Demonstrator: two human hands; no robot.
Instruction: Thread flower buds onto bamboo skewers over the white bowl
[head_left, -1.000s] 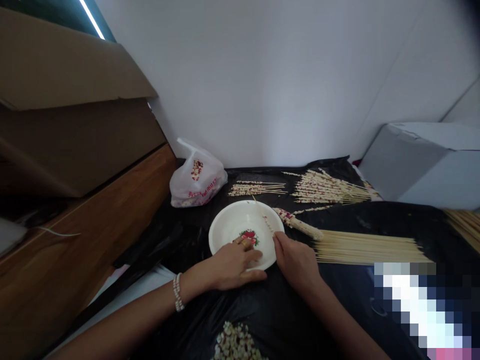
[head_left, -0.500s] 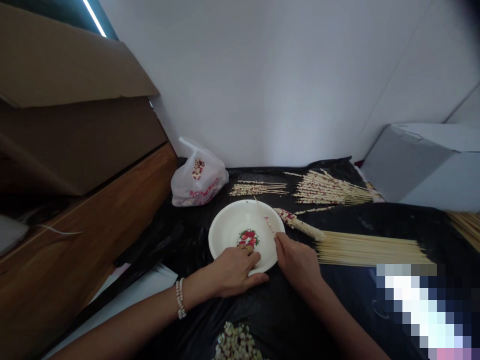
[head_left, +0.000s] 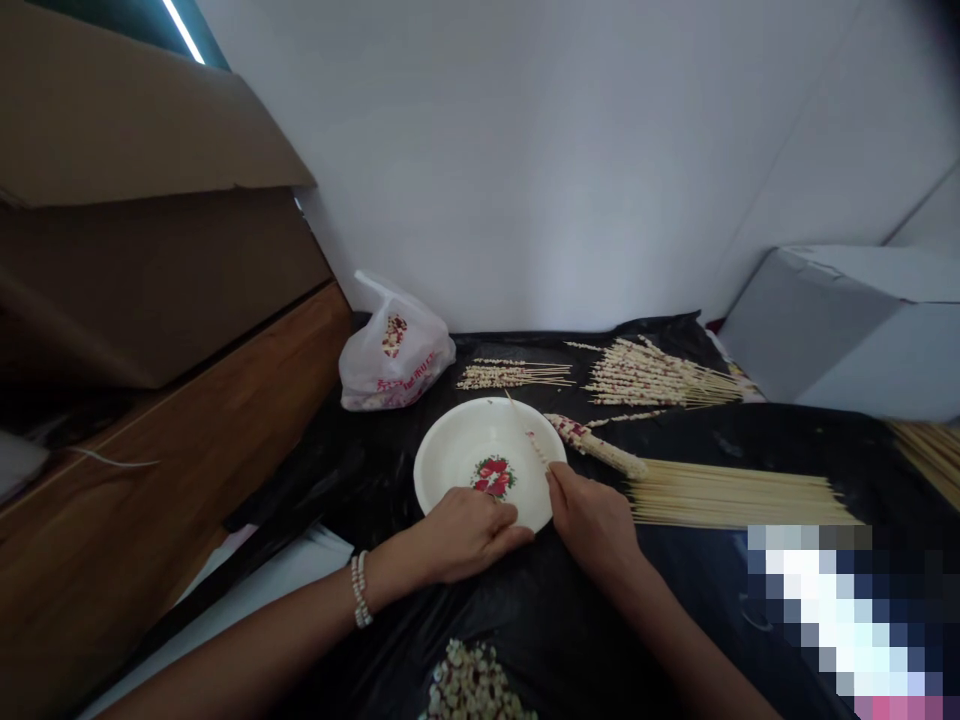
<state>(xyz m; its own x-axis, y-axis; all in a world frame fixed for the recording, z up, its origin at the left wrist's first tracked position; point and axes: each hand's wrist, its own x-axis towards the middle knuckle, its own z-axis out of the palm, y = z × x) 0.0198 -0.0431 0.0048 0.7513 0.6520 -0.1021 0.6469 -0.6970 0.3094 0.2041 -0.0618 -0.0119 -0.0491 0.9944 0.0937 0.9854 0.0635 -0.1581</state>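
My right hand (head_left: 592,510) is closed around a thin wooden skewer (head_left: 517,413), which slants up and left over the bowl's right side. Pale and reddish corn kernels (head_left: 537,447) are threaded along it near my fingers. My left hand (head_left: 469,532), with a beaded bracelet on the wrist, is at the near rim of the white bowl (head_left: 442,450). Its fingers curl down inside, and the fingertips are hidden. Printed red flowers (head_left: 493,476) mark the bowl's bottom. To the right lies a partly stripped corn cob (head_left: 604,448).
Bare skewers (head_left: 742,492) lie at right. Behind are a small bundle (head_left: 502,374) and a larger bundle (head_left: 637,372) of kernel-threaded skewers. A white plastic bag (head_left: 394,350) stands at the back left. Kernels (head_left: 476,685) are heaped in front, on black plastic sheeting (head_left: 600,650).
My left hand's fingers have curled in more, nearer the bowl's front rim. My right hand keeps its hold on the skewer. The whole view has shifted slightly.
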